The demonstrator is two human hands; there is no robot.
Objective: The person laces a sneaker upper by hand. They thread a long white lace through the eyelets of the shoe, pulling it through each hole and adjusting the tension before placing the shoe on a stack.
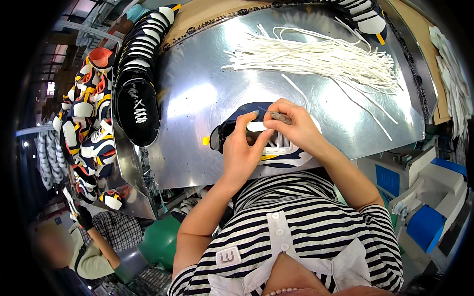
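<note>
A navy and white shoe upper (286, 159) with yellow trim lies on the metal table in front of me, its yellow heel tab to the left. White lace (280, 142) runs across its eyelet rows. My left hand (242, 150) grips the upper around its opening, thumb and forefinger bent about a white strip (256, 126). Closed in my right hand (295, 127) is a thin pick with a brownish wrapped handle (280, 117); its fine shaft points left over the shoe. My fingers partly cover the opening, and the pick's tip is hard to make out.
White laces (316, 59) lie heaped at the table's back. Nested shoe uppers (140, 64) line the left edge; more (368, 22) stand at the back right. A rack of finished-looking shoes (94, 113) is left. A co-worker (94, 246) sits lower left; a grey-blue machine (424, 217) stands right.
</note>
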